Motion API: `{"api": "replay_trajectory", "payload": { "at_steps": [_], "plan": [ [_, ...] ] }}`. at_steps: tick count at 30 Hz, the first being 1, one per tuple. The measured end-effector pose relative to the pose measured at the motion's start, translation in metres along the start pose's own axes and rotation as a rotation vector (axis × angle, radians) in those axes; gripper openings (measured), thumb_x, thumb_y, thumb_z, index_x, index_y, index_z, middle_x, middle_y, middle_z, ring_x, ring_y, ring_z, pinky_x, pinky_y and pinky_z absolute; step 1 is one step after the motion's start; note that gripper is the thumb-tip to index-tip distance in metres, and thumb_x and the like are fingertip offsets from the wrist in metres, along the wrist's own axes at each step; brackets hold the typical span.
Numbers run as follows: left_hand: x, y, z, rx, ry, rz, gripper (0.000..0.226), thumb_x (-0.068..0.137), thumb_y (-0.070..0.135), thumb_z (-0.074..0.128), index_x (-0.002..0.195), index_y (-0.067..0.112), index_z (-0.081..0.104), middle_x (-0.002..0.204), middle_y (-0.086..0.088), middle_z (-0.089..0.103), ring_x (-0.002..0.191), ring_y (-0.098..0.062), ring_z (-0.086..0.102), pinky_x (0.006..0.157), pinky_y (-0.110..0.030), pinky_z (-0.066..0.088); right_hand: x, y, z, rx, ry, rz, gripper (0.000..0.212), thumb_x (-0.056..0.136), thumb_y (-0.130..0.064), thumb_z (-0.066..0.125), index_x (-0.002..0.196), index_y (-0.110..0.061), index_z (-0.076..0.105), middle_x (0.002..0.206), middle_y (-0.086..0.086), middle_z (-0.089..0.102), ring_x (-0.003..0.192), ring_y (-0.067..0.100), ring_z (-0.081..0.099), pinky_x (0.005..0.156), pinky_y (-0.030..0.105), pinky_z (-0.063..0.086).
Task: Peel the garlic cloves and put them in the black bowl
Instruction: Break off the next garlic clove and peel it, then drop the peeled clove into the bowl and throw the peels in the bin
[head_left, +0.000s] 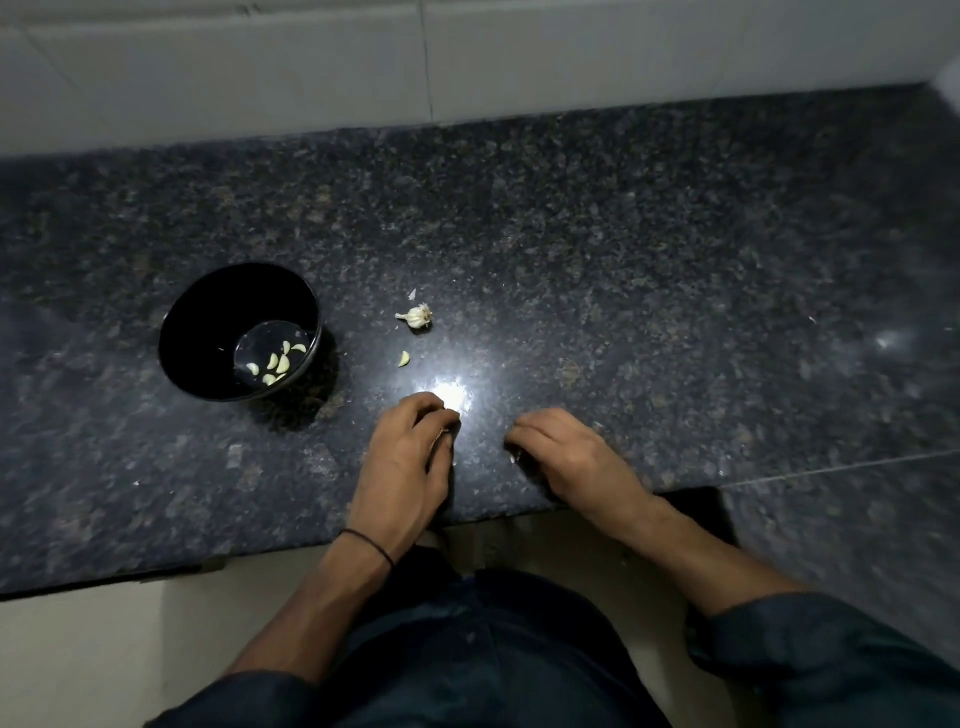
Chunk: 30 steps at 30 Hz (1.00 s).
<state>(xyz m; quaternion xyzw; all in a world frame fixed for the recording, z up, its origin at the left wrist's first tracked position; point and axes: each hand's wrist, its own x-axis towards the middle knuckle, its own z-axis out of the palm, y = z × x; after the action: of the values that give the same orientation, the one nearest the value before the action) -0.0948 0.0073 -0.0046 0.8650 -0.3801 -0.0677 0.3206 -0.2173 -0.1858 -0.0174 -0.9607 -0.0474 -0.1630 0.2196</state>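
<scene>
A black bowl (197, 332) stands on the dark granite counter at the left, with several peeled garlic cloves (278, 361) at its bottom. To its right lie a small garlic bulb remnant (415, 316) and, nearer me, one loose clove (403, 358). My left hand (410, 452) rests near the counter's front edge, fingers curled in toward the thumb. Glare hides whether anything sits between them. My right hand (563, 449) rests beside it, knuckles up, fingertips curled down on the counter, with nothing visibly held.
A flake of garlic skin (413, 294) lies just behind the bulb. A bright light reflection (452, 395) sits on the counter by my left fingertips. A white tiled wall (467, 62) runs along the back. The counter's front edge steps back at the right (696, 493).
</scene>
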Motion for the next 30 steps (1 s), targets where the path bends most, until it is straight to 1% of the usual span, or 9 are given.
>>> {"api": "replay_trajectory", "payload": {
  "at_steps": [3, 5, 9, 13, 15, 19, 22, 25, 30],
  "plan": [
    [0.008, -0.002, 0.0, -0.045, -0.016, 0.025, 0.027, 0.096, 0.019, 0.053, 0.111, 0.008, 0.072, 0.12, -0.004, 0.06, 0.112, -0.022, 0.054, 0.1, -0.019, 0.034, 0.009, -0.019, 0.0, 0.407, 0.241, 0.546, 0.016, 0.098, -0.008, 0.06, 0.1, -0.005, 0.076, 0.1, 0.002, 0.074, 0.095, 0.007, 0.067, 0.086, 0.018, 0.051],
    [0.012, -0.005, 0.002, -0.074, -0.04, 0.043, 0.028, 0.096, 0.022, 0.052, 0.111, 0.011, 0.072, 0.119, -0.001, 0.06, 0.111, -0.021, 0.054, 0.099, -0.02, 0.035, 0.013, -0.026, 0.001, 0.707, 0.393, 0.891, 0.015, 0.091, 0.003, 0.067, 0.096, -0.008, 0.077, 0.093, 0.0, 0.076, 0.087, 0.006, 0.069, 0.081, 0.017, 0.051],
    [0.02, -0.015, 0.005, -0.097, -0.083, 0.108, 0.029, 0.096, 0.026, 0.05, 0.11, 0.013, 0.073, 0.118, 0.001, 0.061, 0.109, -0.022, 0.055, 0.096, -0.029, 0.041, 0.011, -0.036, 0.002, 0.978, 0.626, 1.172, 0.015, 0.087, 0.005, 0.071, 0.096, -0.006, 0.076, 0.087, 0.004, 0.076, 0.08, 0.01, 0.067, 0.076, 0.018, 0.053],
    [0.025, -0.021, 0.0, -0.128, -0.139, 0.164, 0.025, 0.094, 0.021, 0.053, 0.109, 0.013, 0.072, 0.118, 0.0, 0.061, 0.106, -0.022, 0.054, 0.094, -0.03, 0.042, 0.011, -0.049, 0.007, 0.964, 0.723, 1.241, 0.017, 0.086, 0.004, 0.072, 0.091, -0.012, 0.077, 0.087, 0.004, 0.076, 0.08, 0.011, 0.067, 0.076, 0.019, 0.052],
    [0.027, -0.023, -0.002, -0.108, -0.169, 0.196, 0.026, 0.094, 0.021, 0.052, 0.108, 0.014, 0.073, 0.117, 0.0, 0.061, 0.103, -0.022, 0.053, 0.091, -0.032, 0.042, 0.011, -0.054, 0.008, 0.788, 0.709, 1.225, 0.022, 0.087, 0.004, 0.07, 0.088, -0.017, 0.077, 0.089, 0.0, 0.076, 0.082, 0.007, 0.068, 0.078, 0.019, 0.051],
    [0.032, -0.028, -0.004, -0.084, -0.215, 0.218, 0.018, 0.092, 0.011, 0.061, 0.107, 0.015, 0.071, 0.116, 0.0, 0.06, 0.102, -0.025, 0.051, 0.088, -0.038, 0.045, 0.014, -0.067, 0.019, 0.153, 0.486, 0.937, 0.024, 0.09, 0.005, 0.061, 0.101, -0.008, 0.078, 0.1, 0.001, 0.072, 0.094, 0.008, 0.065, 0.087, 0.017, 0.049],
    [0.035, -0.029, -0.006, -0.098, -0.234, 0.238, 0.019, 0.092, 0.008, 0.062, 0.107, 0.015, 0.071, 0.115, 0.0, 0.06, 0.102, -0.025, 0.052, 0.089, -0.038, 0.046, 0.017, -0.077, 0.037, -0.135, 0.28, 0.852, 0.03, 0.082, 0.01, 0.062, 0.107, -0.004, 0.074, 0.105, 0.008, 0.067, 0.095, 0.024, 0.062, 0.084, 0.038, 0.055],
    [0.036, -0.031, -0.008, -0.12, -0.238, 0.258, 0.019, 0.092, 0.007, 0.062, 0.107, 0.015, 0.071, 0.114, -0.001, 0.06, 0.101, -0.024, 0.052, 0.09, -0.036, 0.046, 0.017, -0.091, 0.048, -0.289, 0.117, 0.846, 0.036, 0.08, 0.008, 0.064, 0.114, -0.001, 0.068, 0.11, 0.012, 0.062, 0.096, 0.029, 0.057, 0.08, 0.042, 0.054],
    [0.036, -0.034, -0.007, -0.143, -0.249, 0.269, 0.022, 0.091, 0.005, 0.061, 0.109, 0.015, 0.07, 0.117, 0.0, 0.059, 0.104, -0.024, 0.052, 0.092, -0.035, 0.046, 0.018, -0.105, 0.057, -0.324, 0.121, 0.85, 0.042, 0.082, 0.008, 0.062, 0.124, 0.0, 0.062, 0.115, 0.012, 0.058, 0.098, 0.029, 0.056, 0.084, 0.04, 0.053]
  ]
}}
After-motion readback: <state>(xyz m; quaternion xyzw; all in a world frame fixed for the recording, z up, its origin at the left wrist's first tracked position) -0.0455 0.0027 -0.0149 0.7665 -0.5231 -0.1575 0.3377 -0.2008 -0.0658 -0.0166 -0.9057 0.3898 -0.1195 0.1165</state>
